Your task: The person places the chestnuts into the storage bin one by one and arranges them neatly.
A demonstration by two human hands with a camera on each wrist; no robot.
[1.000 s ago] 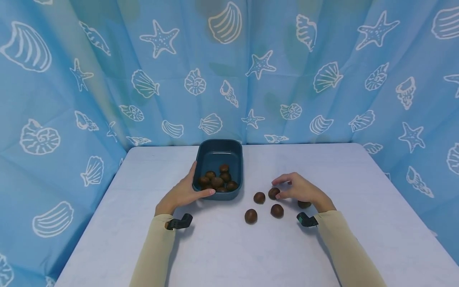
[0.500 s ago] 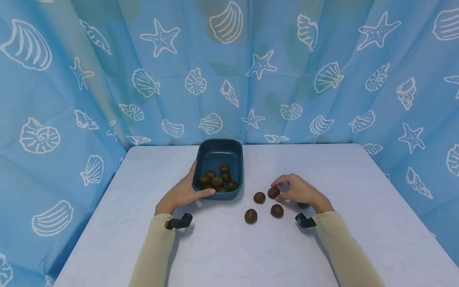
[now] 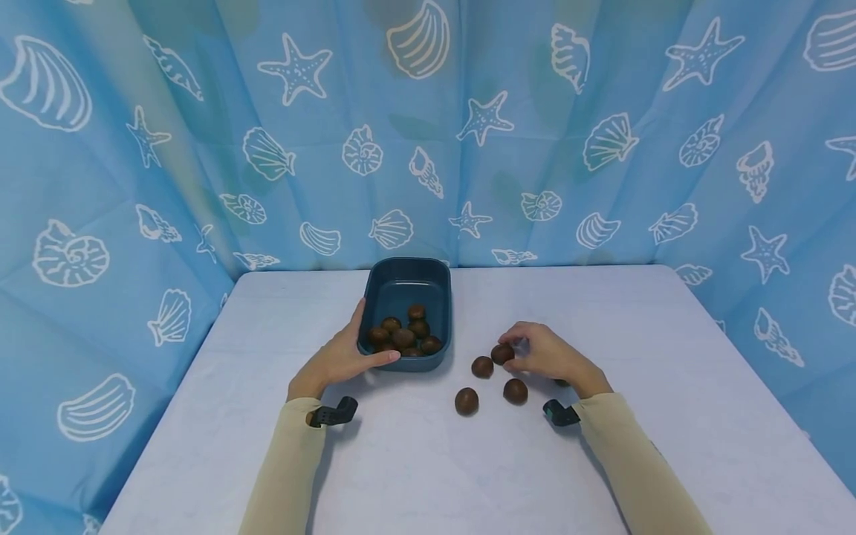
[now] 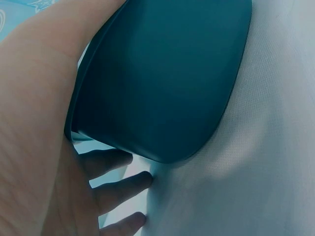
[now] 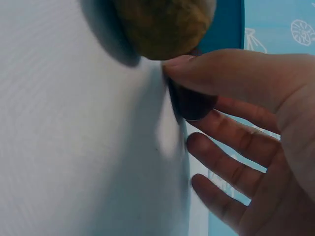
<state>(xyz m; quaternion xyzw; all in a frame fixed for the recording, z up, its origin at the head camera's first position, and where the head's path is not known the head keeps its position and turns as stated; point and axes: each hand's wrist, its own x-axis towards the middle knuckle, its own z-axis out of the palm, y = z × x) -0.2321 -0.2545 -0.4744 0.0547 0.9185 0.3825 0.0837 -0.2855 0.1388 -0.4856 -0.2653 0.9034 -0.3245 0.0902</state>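
The right hand pinches a dark, round chestnut.

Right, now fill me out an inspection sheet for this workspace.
Surface: white table, seen flat.
Job's things: blue box, several brown balls gathered toward its near end; three loose balls in plain view on the table, one more mostly hidden by the right wrist.
Clutter: nothing seen.
Left grip: against the box's near left corner, thumb along the near rim.
Right grip: pinches one ball between thumb and fingers; whether it is lifted is hard to tell.
Cables: nothing seen.
Surroundings: blue curtain with white shells and starfish, behind and at both sides.
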